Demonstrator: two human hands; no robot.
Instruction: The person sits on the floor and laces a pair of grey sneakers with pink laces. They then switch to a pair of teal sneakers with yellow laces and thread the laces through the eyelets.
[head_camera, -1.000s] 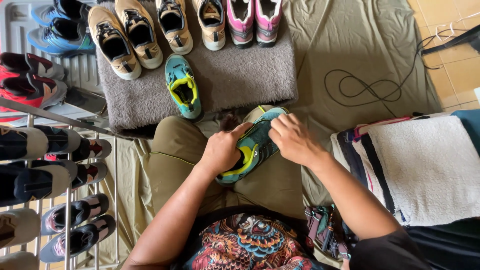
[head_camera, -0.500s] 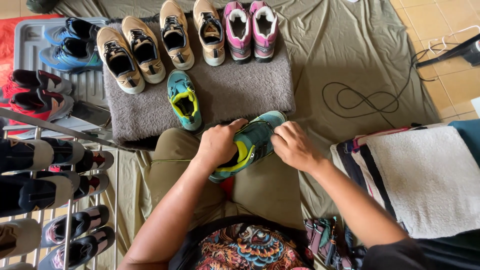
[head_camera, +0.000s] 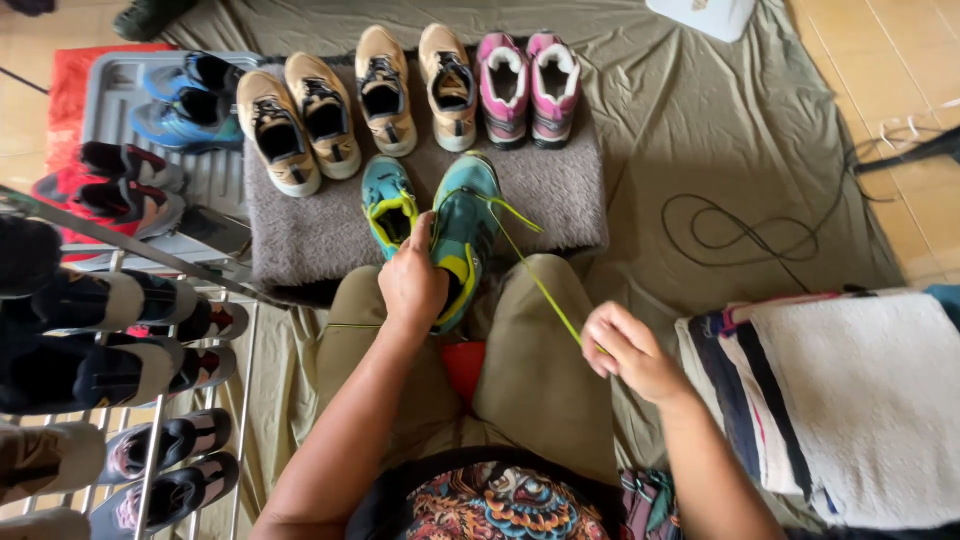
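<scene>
Teal shoe beside grey mat

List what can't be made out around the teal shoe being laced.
- Head view: the heel side of the teal shoe is covered by the left hand.
- The end of the yellow lace vanishes inside the right hand.
- The shoes on the rack are cut off by the left edge.
- The white object is cropped by the top edge; its kind is unclear.
</scene>
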